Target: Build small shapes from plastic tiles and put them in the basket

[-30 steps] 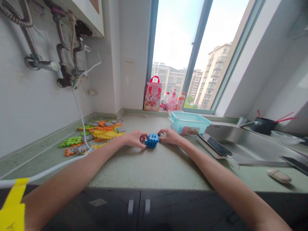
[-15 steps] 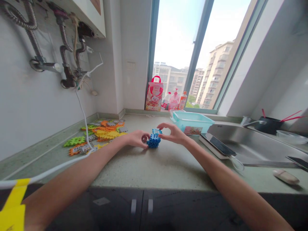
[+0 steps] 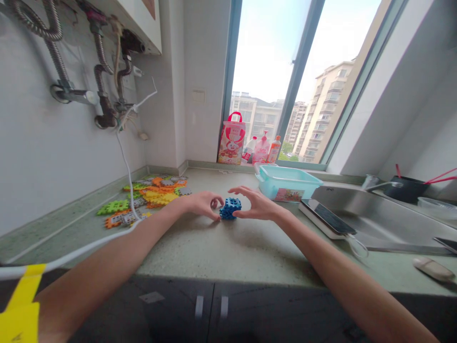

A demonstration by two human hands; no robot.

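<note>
A small stack of blue plastic interlocking tiles [image 3: 230, 208], with notched edges and window-like openings, lies on the counter between my hands. My left hand [image 3: 204, 206] is at the stack's left side, its fingers curved and thumb apart, the tips at or against the tile edges. On the right side, my right hand [image 3: 257, 205] arches over the stack with fingers and thumb wide apart. Its thumb is by the lower right edge and its fingertips are above the top. Neither hand is closed around a tile.
Orange, yellow, green and grey tiles [image 3: 157, 193] lie in a loose pile at the left. A white cable [image 3: 89, 247] crosses there. Behind on the right are a turquoise basin [image 3: 285, 180], a phone [image 3: 326, 216] on a white block, and the sink [image 3: 374, 219].
The blue tile that my right hand held tilted above the stack now lies flat on top. My right fingers have spread off it. The view has shifted slightly.
</note>
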